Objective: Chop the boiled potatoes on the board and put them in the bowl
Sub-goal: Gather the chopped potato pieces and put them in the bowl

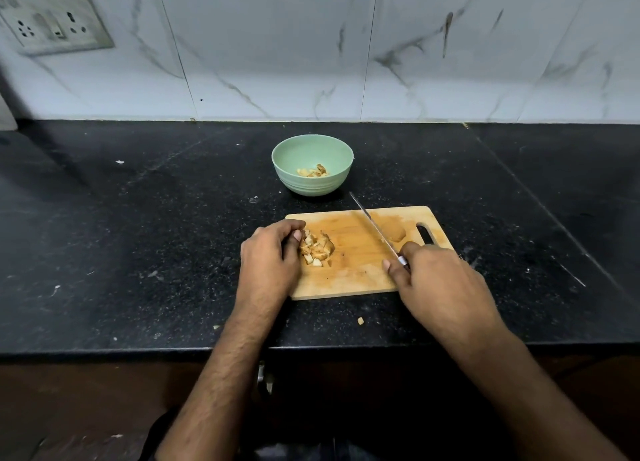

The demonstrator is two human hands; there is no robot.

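So the wooden chopping board [349,273] sat on the black counter [138,235] with its long axis running left to right, handle slot at the far right end. Your knife [372,226] was angled across it, tip pointing to the far left toward the green bowl [311,183], the steel blade's long axis running diagonally back to your right hand [440,280]. That hand was wrapped round the handle at the near right edge of the board, fingers curled tight on it. Your left hand [268,256] rested at the board's left end with fingers curled in, fingertips touching the pile of chopped potato pieces [316,247], kind of cupping them from the left side; couldn't tell if you'd actually pinched any. A whole-looking potato chunk [393,232] lay just right of the blade, near the handle slot. The bowl stood just beyond the board's far edge, with a few chopped bits [313,172] already in the bottom. One stray piece [360,320] lay on the counter just near of the board.
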